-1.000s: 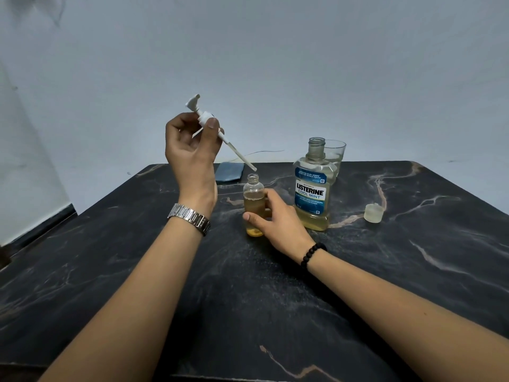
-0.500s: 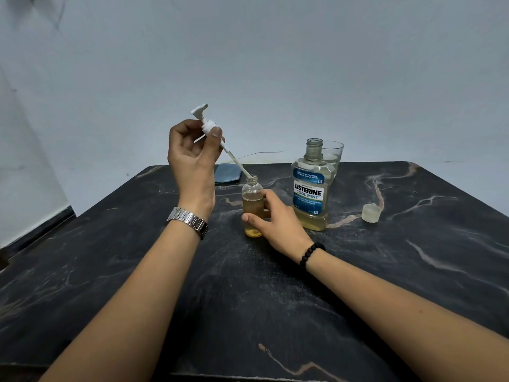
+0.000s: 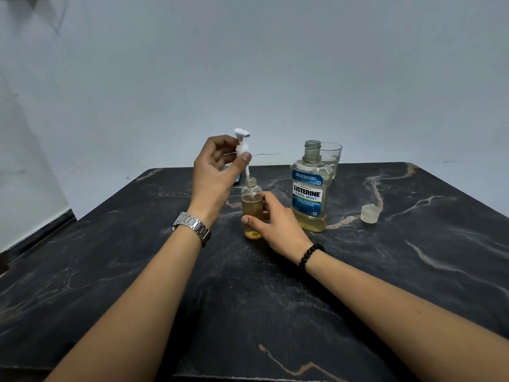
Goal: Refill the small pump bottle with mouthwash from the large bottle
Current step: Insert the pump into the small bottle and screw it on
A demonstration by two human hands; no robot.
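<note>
I'm now feeding the white plastic pump head (image 3: 242, 144), pinched in my left hand (image 3: 217, 172), upright into the small clear amber-filled bottle (image 3: 252, 208) my right hand (image 3: 275, 221) grips mid-table, where a second ago its tube hung tilted above: filling looks done.

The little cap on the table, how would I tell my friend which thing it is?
Find the big Listerine bottle standing on the black marble table. To its right, alone on the tabletop, sits the little cap. It is the only pale, see-through, stubby thing lying loose, with no hand touching it.

Matt black marble-look table (image 3: 385, 271), clear plastic bottles (image 3: 309, 199), white plastic pump (image 3: 242, 142), shiny metal watch (image 3: 192, 227)
</note>
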